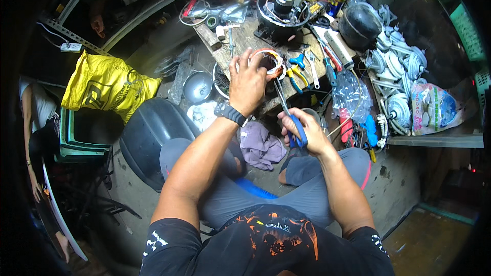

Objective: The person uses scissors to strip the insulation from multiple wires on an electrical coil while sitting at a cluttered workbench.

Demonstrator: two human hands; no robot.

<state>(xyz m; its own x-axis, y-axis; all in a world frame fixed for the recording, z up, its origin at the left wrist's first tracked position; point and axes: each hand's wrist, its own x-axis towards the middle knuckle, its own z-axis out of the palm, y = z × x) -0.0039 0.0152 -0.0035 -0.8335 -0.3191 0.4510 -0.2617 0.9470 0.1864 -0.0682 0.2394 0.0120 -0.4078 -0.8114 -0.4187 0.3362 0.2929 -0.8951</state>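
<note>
My left hand [248, 84], with a dark watch on its wrist, grips the near left side of a motor stator [279, 61] with copper windings and a white and orange rim. Its palm hides part of the stator. My right hand [311, 135] is closed round the blue handles of a pair of scissors [298, 125]. Their long blades point up and reach the stator's near right edge, where dark orange winding shows; whether they are cutting cannot be made out. Just right of the stator lie yellow-and-blue pliers [296, 79], a blue-handled tool [297, 60] and a wrench [312, 69].
Behind, a motor assembly [284, 13] stands on the wooden bench [243, 25]. Several grey plastic parts [396, 64] are heaped at right, near a black helmet-like dome [359, 24]. A purple cloth [262, 145], metal bowl [197, 88] and yellow sack [110, 84] lie lower left. Another person's arm shows far left.
</note>
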